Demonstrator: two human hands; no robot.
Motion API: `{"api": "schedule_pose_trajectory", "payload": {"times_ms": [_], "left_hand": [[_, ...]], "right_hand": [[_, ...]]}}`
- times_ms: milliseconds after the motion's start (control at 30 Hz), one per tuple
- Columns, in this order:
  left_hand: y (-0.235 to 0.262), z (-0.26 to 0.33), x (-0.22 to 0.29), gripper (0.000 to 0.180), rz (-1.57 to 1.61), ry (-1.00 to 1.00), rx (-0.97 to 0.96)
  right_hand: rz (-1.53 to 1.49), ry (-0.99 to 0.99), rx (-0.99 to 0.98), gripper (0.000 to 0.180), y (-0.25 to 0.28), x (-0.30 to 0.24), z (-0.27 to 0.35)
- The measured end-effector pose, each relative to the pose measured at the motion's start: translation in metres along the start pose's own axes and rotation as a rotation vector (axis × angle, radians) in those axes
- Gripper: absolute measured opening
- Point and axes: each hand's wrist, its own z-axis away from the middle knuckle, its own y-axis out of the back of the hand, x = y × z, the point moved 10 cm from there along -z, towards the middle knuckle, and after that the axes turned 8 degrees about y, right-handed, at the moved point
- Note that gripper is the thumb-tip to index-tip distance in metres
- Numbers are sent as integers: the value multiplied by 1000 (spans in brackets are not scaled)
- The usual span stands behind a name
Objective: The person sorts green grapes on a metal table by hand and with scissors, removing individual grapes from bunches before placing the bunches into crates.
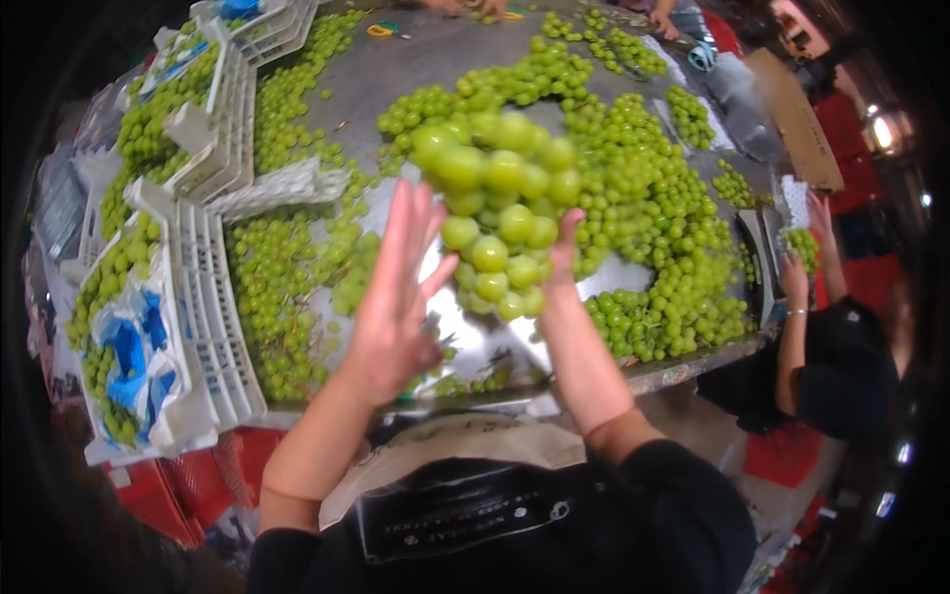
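Above the metal table (416,59), a bunch of green grapes (500,203) hangs from the right hand (564,247), whose fingers grip it from behind. Just left of the bunch, the left hand (396,297) is raised, open-palmed, fingers spread, not touching it.

Bright, even overhead light; fisheye bends edges, dark vignetted corners.

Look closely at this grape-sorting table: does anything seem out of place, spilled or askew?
Yes. Loose green grapes lie scattered over the metal table instead of in the white crates, and one crate sits tilted. The right hand holds a bunch up; the left hand is open beside it.
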Motion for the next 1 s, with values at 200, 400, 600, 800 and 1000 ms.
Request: {"api": "schedule_pose_trajectory", "payload": {"times_ms": [200, 400, 600, 800, 1000], "left_hand": [[29, -2, -3, 75, 25, -67, 64], [37, -9, -37, 60, 81, 97, 47], [20, -17, -52, 44, 1, 159, -53], [22, -18, -63, 41, -11, 212, -38], [31, -14, -75, 35, -38, 268, 17]], "right_hand": [[-574, -120, -69, 93, -18, 6, 8], [-475, -128, 44, 89, 16, 11, 9], [-402, -132, 157, 79, 38, 11, 20], [-353, -107, 210, 67, 42, 16, 25], [-350, -125, 203, 63, 47, 20, 22]]}}
